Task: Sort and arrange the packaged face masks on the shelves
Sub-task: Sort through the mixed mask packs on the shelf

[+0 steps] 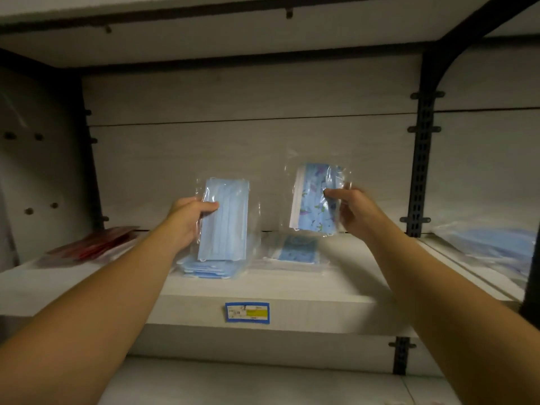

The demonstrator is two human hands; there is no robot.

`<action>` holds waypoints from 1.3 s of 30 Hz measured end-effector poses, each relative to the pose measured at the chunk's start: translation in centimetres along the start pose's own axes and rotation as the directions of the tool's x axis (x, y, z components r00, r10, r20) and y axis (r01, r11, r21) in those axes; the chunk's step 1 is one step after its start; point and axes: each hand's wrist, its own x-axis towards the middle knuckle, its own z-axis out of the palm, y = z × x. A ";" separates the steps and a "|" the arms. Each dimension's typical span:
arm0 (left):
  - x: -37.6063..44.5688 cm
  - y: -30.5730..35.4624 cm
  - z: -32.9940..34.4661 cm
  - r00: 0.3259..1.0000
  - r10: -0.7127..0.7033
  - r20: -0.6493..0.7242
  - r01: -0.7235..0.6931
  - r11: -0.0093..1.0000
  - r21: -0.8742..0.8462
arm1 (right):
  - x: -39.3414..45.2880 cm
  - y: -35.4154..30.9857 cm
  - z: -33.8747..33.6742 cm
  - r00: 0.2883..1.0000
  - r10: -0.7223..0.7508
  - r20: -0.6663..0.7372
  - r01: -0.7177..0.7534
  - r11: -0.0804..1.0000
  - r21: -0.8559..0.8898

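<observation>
Head view: each pack should go down flat on its matching stack, edges squared. The left hand (187,220) pinches the plain pack (223,220) at its left edge, thumb in front, over the plain stack (204,268). The right hand (347,211) pinches the printed pack (314,197) (right edge) above the printed stack (298,249).

**Dim shelf bay, soft focus, bent edges**

Light is low and greyish. The hands cast soft shadows on the white shelf (321,287). Clear wrappers catch faint glare. Detail is slightly blurred; the black upright (420,171) bows with wide-angle distortion.
</observation>
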 end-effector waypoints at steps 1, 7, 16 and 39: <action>0.0 -0.3 0.0 1.000 -0.001 0.009 0.001 0.999 0.033 | -0.1 0.2 -0.1 1.000 0.007 0.006 -0.007 1.000 -0.013; 0.7 -1.5 -0.7 1.000 0.015 0.018 -0.019 0.969 0.248 | -1.1 0.9 -0.1 0.998 0.068 -0.017 -0.069 0.996 -0.049; 0.5 -4.2 -0.4 0.972 0.176 0.158 -0.224 0.472 0.853 | -1.0 1.1 -1.3 0.996 0.087 -0.022 -0.088 0.994 -0.057; -0.9 -3.7 0.9 0.862 0.417 0.287 -0.354 0.091 0.931 | -1.1 1.9 -2.8 0.921 0.185 -0.344 -0.389 0.379 -0.839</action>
